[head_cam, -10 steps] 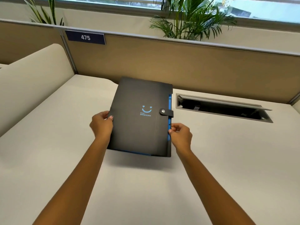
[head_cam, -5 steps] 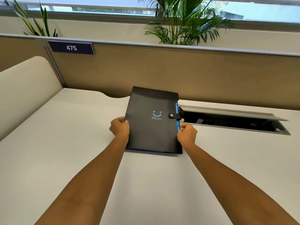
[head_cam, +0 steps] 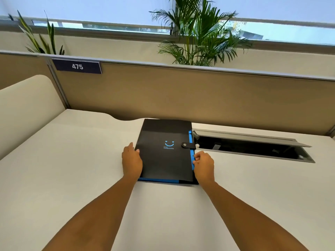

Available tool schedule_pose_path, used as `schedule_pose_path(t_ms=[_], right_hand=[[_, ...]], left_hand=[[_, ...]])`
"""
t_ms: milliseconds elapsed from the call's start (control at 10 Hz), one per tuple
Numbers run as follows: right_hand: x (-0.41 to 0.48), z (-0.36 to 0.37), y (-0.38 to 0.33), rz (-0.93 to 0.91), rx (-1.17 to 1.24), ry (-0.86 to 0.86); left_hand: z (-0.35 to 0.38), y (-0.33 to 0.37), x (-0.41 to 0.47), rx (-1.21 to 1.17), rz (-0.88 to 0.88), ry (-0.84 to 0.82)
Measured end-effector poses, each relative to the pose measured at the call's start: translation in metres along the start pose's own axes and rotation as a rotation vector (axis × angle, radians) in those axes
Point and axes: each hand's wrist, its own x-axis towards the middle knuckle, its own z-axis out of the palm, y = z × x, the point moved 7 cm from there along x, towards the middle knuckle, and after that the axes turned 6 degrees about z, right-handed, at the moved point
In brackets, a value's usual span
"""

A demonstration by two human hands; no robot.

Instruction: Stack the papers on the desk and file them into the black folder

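The black folder [head_cam: 165,151] lies flat and closed on the pale worktop [head_cam: 72,169], towards its far side, its far edge close to the tan partition [head_cam: 199,98] and its right edge just beside the open cable hatch [head_cam: 253,147]. A snap strap [head_cam: 188,145] crosses the blue-edged right side, and a blue smile mark shows on the cover. The left hand [head_cam: 132,163] rests against the folder's left edge, fingers loosely extended and the thumb tip lying on the cover; it looks more laid against the edge than clamped on it. The right hand [head_cam: 204,164] sits at the right edge, fingers curled in and fingertips pinching the blue side. Both forearms reach straight out from the near edge of the view, nearly parallel, with the folder between the two hands. A second ago the folder was held tilted up off the worktop, closer in; half a second ago it was nearly down. Now it sits fully flat and farther out, the arms are more stretched, and the left hand's grip has loosened. A sign reading 475 [head_cam: 77,66] hangs on the partition at far left.
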Motion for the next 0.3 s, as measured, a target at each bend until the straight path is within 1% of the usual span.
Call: schedule_pose_path(t_ms=[100,200,300], right_hand=[[-0.015,0.005,0.0,-0.103,-0.204,-0.052],[-0.032,-0.001,0.0,-0.089,-0.299,-0.054],[-0.051,-0.016,-0.018,-0.286,-0.432,0.104]], left_hand=[[-0.001,0.009,-0.019,0.109,0.163,-0.014],[-0.001,0.026,-0.042,0.232,0.335,-0.009],[-0.002,0.055,-0.057,0.349,0.515,0.033]])
